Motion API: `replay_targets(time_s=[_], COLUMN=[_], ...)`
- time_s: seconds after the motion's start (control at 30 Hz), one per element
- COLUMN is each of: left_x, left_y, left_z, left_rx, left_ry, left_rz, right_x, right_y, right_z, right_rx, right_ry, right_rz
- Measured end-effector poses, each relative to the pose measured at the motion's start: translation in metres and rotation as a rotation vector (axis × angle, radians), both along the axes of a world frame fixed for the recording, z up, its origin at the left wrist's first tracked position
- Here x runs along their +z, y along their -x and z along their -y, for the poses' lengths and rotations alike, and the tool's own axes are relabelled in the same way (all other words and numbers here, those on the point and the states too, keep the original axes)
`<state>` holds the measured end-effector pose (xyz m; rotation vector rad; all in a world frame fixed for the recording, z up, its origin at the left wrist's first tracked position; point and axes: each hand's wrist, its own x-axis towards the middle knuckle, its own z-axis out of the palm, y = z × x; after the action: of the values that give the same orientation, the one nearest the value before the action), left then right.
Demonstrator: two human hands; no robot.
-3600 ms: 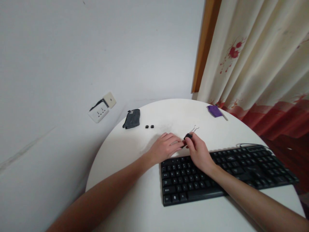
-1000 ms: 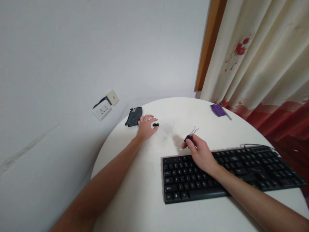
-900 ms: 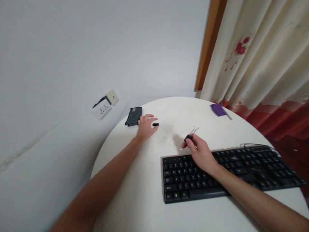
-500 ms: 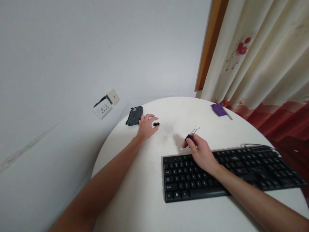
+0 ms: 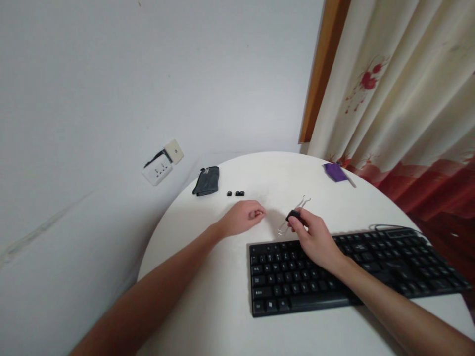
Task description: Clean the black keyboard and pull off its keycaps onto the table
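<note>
A keycap puller with a black grip and thin wire loops (image 5: 293, 214) is held by my right hand (image 5: 315, 237), its fingers and thumb closed round the grip. That hand hovers over the top edge of a black keyboard (image 5: 315, 299). My left hand (image 5: 243, 216) is above the white table, left of the puller, with curled fingers and thumb tip pressed together; nothing shows in it. Just beyond the left hand, small black keycaps lie on the table: a single one (image 5: 229, 194) and a close group (image 5: 239, 193) beside it.
A dark zip pouch (image 5: 207, 181) rests at the table's far left edge. Near the far right edge lie a purple cloth-like item (image 5: 335, 172) and a pale stick. Beyond the round table (image 5: 193, 296) are a wall with a socket (image 5: 158, 169) and a curtain (image 5: 401, 99).
My left hand has drawn back from the keycaps toward the right and nearer me, its fingers curling closed. The keycaps now lie uncovered. My right hand still grips the puller, barely moved.
</note>
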<state>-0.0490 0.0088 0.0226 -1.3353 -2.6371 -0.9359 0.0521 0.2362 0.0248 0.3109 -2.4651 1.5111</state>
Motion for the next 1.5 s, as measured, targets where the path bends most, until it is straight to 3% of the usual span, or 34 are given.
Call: replay_targets(time_s=[0.07,0.17,0.3,0.53,0.73,1.1,1.33,1.5], left_x=[0.006,0.013,0.012,-0.008,-0.008,-0.01,-0.002,0.001], left_y=[-0.013,-0.026,-0.033,-0.032,-0.03,-0.027,-0.033,-0.038], left_z=[-0.007,-0.014,-0.02,-0.029,-0.028,-0.027,-0.028,-0.031], left_rx=[-0.172,-0.277,-0.303,-0.361,-0.385,-0.35,-0.378,-0.322], left_ry=[0.016,-0.015,-0.048,-0.054,-0.059,-0.028,-0.045,-0.017], left_rz=[0.101,0.218,0.3,0.406,0.409,0.361,0.365,0.316], right_x=[0.004,0.009,0.01,0.005,0.001,0.012,0.006,0.001], right_y=[-0.001,-0.002,-0.004,-0.001,0.001,-0.003,-0.002,0.0], right_z=[-0.004,-0.008,-0.009,-0.008,-0.008,-0.012,-0.007,-0.004], right_rx=[0.05,0.125,0.181,0.237,0.261,0.533,0.424,0.322], right_ry=[-0.063,-0.167,-0.217,-0.163,-0.149,-0.319,-0.327,-0.286], right_rz=[-0.007,-0.017,-0.005,0.016,0.016,-0.152,-0.09,-0.016])
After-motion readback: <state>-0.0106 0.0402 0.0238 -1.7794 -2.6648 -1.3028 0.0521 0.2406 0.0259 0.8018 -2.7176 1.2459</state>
